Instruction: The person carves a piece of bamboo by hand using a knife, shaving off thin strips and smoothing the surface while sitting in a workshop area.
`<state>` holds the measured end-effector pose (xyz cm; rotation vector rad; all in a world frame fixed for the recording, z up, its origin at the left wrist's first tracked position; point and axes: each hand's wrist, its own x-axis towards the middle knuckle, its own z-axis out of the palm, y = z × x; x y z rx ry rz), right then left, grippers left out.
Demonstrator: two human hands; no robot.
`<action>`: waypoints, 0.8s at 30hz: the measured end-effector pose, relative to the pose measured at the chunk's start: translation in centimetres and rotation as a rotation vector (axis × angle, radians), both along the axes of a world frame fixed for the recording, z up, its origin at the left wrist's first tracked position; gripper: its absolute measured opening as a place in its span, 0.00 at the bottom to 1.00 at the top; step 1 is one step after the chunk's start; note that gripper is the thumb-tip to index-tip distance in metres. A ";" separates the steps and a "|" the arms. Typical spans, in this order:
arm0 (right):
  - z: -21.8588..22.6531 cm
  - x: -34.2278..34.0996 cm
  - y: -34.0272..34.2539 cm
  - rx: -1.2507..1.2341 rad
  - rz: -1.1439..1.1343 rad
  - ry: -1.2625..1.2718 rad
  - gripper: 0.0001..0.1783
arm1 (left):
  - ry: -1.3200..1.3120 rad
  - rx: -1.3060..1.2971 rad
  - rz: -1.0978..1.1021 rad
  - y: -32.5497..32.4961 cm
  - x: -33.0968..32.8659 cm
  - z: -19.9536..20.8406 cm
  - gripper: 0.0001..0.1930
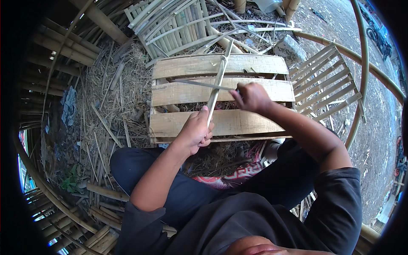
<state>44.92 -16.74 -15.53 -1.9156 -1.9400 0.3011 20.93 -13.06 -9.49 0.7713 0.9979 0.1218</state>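
Note:
My left hand [197, 131] is closed around the lower end of a pale bamboo strip [220, 73]. The strip slants up and away over a low slatted wooden bench [255, 120]. My right hand [254, 97] grips a knife by its handle, which the fingers mostly hide. Its long narrow blade [193, 83] points left and crosses the strip about midway along. A small curl of shaving [223, 58] sits on the strip above the blade. Beneath both hands lie the bench's three wide boards, with gaps between them.
Slatted bamboo panels stand beyond the bench [182, 26] and at its right [327, 80]. A concrete block [290, 49] sits near its far right corner. Shavings and loose strips [106, 125] litter the ground at left. A curved bamboo pole [364, 63] rises at right.

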 end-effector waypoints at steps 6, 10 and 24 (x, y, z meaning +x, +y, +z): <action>0.0 1.6 1.8 0.090 -0.003 -0.100 0.26 | -0.089 -0.058 0.026 0.6 -0.4 0.2 0.19; -0.7 2.9 2.7 0.115 0.017 -0.194 0.29 | -0.143 -0.144 0.040 1.0 -0.4 0.1 0.19; 4.9 -0.8 0.8 -0.035 -0.092 -0.037 0.32 | -0.459 -0.550 -0.062 3.9 -2.4 0.0 0.18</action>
